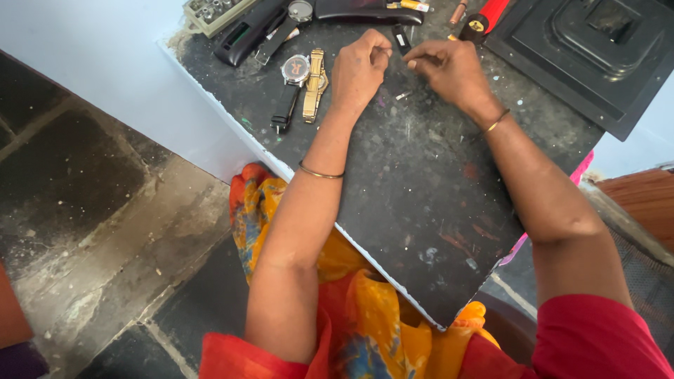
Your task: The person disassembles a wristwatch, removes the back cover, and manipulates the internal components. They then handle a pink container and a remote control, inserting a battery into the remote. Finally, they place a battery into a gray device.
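Note:
My left hand (359, 70) and my right hand (449, 70) are close together over a dark, scuffed work board (407, 196), fingers pinched. Between the fingertips lies a small black part (401, 38); whether either hand grips it or something tinier is too small to tell. A tiny metal piece (403, 95) lies on the board just below the hands. Left of my left hand lie two wristwatches side by side: one with a black strap and orange dial (290, 88), one with a gold metal band (314, 84).
Along the board's far edge sit another watch with a grey dial (288, 21), a black case (242, 35), a tray of small parts (210, 12), a red-handled tool (484, 17) and a black moulded tray (597, 49). Stone floor lies to the left.

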